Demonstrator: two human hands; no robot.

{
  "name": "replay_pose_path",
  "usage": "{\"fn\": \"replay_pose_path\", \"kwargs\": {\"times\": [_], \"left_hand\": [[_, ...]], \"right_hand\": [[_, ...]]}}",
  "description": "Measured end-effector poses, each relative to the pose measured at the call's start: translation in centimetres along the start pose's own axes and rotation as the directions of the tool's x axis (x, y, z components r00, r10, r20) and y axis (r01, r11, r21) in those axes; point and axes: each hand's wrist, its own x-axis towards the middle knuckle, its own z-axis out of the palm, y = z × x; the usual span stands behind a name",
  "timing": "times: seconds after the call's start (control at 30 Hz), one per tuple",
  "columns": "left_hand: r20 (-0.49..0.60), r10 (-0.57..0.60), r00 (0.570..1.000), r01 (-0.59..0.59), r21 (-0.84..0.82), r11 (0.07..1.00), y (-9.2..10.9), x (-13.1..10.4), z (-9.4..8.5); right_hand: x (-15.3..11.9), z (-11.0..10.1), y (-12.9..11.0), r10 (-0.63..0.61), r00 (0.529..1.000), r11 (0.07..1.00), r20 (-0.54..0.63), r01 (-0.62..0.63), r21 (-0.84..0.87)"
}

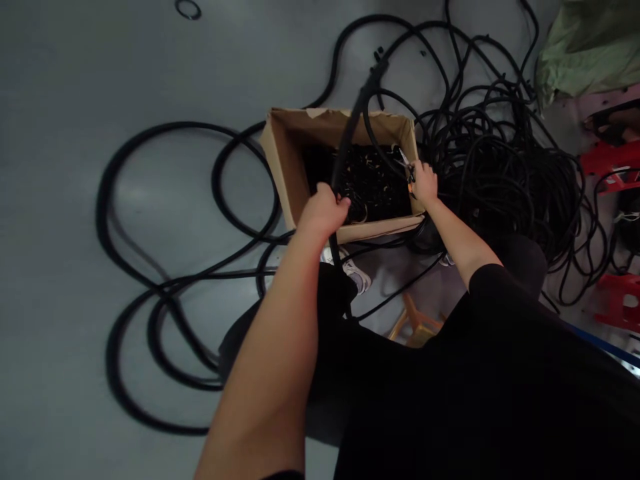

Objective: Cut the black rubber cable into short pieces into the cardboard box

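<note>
My left hand (326,212) is closed around a long black hose (356,113), over the near left side of an open cardboard box (287,177). From that grip the hose runs up across the box and also down toward my legs. At the box's right wall, my right hand (425,183) is closed on a pair of scissors (410,175) with dark and orange handles. Their metal blades point up and left, over the inside of the box. Many small black pieces (373,177) cover the box's bottom.
A large tangle of black hose (500,167) lies right of the box, and wide loops (105,193) spread over the grey floor at left. Red stools (617,300) stand at the right edge, below a greenish cloth (590,50). A wooden stool (417,323) is beneath me.
</note>
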Motion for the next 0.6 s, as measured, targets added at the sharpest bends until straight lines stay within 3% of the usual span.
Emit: {"fn": "replay_pose_path", "kwargs": {"times": [0.1,0.2,0.37,0.47,0.6], "left_hand": [[0.182,-0.069,0.981,0.055,0.082,0.995,-0.2,1.4,3.8],[0.31,-0.069,0.948,0.012,0.182,0.983,-0.6,2.4,7.7],[0.38,-0.043,0.924,-0.072,0.283,0.957,-0.8,2.5,12.7],[0.364,-0.021,0.931,-0.106,0.324,0.94,-0.8,2.4,13.2],[0.336,0.004,0.942,-0.151,0.415,0.897,-1.5,3.1,10.6]], "right_hand": [[1.3,0.9,-0.5,-0.082,0.987,0.996,0.137,0.085,-0.02],[2.0,1.3,0.5,-0.178,0.962,0.979,0.208,0.194,-0.06],[0.7,2.2,3.3,-0.317,0.909,0.934,0.273,0.349,-0.077],[-0.9,2.5,4.5,-0.332,0.896,0.941,0.296,0.335,0.041],[-1.9,2.0,5.0,-0.316,0.901,0.938,0.297,0.249,0.241]]}}
